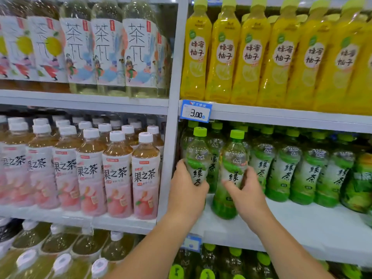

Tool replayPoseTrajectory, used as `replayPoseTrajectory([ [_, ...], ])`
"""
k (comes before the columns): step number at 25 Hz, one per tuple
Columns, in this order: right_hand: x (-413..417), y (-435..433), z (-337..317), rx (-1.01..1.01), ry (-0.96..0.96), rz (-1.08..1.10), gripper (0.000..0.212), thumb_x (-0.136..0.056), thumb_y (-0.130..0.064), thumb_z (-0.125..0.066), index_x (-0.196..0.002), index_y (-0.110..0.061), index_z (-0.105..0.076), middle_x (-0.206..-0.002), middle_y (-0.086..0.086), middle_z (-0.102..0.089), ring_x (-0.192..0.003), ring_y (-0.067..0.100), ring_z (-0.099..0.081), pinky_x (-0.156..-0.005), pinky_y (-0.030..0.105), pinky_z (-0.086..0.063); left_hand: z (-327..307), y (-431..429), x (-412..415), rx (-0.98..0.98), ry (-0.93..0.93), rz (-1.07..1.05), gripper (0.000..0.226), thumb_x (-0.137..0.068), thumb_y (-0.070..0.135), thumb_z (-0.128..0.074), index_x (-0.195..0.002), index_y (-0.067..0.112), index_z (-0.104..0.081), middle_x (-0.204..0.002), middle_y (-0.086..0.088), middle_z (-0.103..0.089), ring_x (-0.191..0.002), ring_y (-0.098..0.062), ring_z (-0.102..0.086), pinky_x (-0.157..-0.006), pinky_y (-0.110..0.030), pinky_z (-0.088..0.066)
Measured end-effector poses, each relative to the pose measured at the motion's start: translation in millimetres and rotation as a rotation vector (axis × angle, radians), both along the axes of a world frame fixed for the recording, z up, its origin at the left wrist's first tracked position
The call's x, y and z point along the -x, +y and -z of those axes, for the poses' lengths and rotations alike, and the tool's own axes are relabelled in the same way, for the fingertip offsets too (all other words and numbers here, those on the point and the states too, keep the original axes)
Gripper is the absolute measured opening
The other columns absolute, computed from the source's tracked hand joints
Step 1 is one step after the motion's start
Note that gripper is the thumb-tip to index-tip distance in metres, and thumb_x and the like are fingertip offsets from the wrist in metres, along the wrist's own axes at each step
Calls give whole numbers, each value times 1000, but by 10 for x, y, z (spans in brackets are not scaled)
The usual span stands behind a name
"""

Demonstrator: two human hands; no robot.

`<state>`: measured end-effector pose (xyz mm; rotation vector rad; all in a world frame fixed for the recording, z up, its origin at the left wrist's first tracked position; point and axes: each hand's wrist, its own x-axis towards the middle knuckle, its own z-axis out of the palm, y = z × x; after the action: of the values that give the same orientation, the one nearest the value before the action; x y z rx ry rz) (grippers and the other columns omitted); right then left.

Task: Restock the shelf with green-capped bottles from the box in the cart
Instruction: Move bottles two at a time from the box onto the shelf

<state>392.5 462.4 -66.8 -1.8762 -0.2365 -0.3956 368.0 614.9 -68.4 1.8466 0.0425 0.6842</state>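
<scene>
1. Green caps on clear plastic: 2 bottles at the front of the white shelf, the left bottle in the left hand, the right bottle in the right hand.
2. Each hand's fingers curl round a labelled waist.
3. They're full, so probably weighty, firm yet squeezable, with a glossy, perhaps slick sleeve.
4. The narrowed waist looks the safest hold.

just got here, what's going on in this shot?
A person is shelving green tea. The left hand grips one green-capped bottle, the right hand grips a second bottle beside it, both at the left end of the shelf, in front of a row of matching bottles.
</scene>
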Motion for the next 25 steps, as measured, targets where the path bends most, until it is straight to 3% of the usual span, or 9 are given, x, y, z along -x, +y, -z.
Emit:
replayPoseTrajectory([
  [3,-19,-25,152,10,-16,-63,43,-92,-39,-65,-129,-34,-44,-114,-22,-58,-102,-1,-57,-83,23,-45,147,-5,-59,-92,-5,-64,65,-82,14,-74,-138,25,-43,-128,3,-56,-120,-12,-55,-104,-40,-50],
  [5,-7,-105,315,78,26,-110,44,-91,-49,-64,-129,-37,-46,-121,-22,-57,-110,-1,-56,-90,23,-46,221,-39,-3,-192,90,-96,86,-84,18,-75,-154,17,-24,-146,-6,-42,-135,-21,-44,-113,-43,-41],
  [7,-3,-191,417,161,38,-134,45,-88,-39,-71,-128,-36,-51,-126,-12,-56,-115,4,-56,-94,25,-46,246,-96,90,-280,171,-122,96,-92,25,-69,-160,11,-3,-157,-12,-26,-144,-27,-34,-118,-42,-33],
  [9,-14,-233,443,188,54,-167,45,-85,-25,-76,-125,-31,-55,-124,-8,-58,-111,0,-57,-88,18,-46,264,-144,108,-320,228,-152,91,-99,31,-58,-158,5,7,-160,-17,-19,-146,-30,-29,-119,-40,-31],
  [11,-19,-213,424,179,58,-173,46,-85,-18,-77,-124,-27,-55,-120,-13,-61,-109,0,-58,-84,13,-44,295,-171,78,-288,278,-164,82,-101,31,-53,-157,3,-1,-156,-18,-27,-142,-31,-36,-115,-41,-36],
  [15,-102,-72,384,144,48,-155,53,-85,-15,-77,-126,-27,-47,-114,-17,-57,-109,5,-55,-88,17,-41,375,-124,-54,-143,275,-227,52,-99,30,-53,-141,12,-28,-135,-10,-54,-122,-27,-56,-102,-46,-48],
  [18,-174,-14,418,145,8,-156,44,-87,-17,-76,-118,-33,-50,-105,-27,-55,-97,-10,-54,-77,9,-39,444,-88,-135,-259,298,-285,53,-100,40,-45,-142,13,-27,-143,-14,-47,-132,-32,-47,-108,-48,-42],
  [21,-211,-7,461,142,-8,-165,43,-87,-20,-76,-118,-38,-52,-107,-32,-55,-96,-19,-49,-87,15,-41,508,-66,-194,-339,300,-315,54,-101,44,-39,-143,13,-24,-144,-16,-43,-133,-34,-45,-108,-48,-41],
  [25,-214,-3,493,139,-3,-185,44,-88,-24,-74,-123,-40,-53,-114,-31,-60,-105,-15,-53,-95,22,-46,462,-52,-192,-338,303,-270,53,-102,41,-41,-142,13,-22,-145,-13,-41,-134,-31,-44,-110,-44,-40],
])
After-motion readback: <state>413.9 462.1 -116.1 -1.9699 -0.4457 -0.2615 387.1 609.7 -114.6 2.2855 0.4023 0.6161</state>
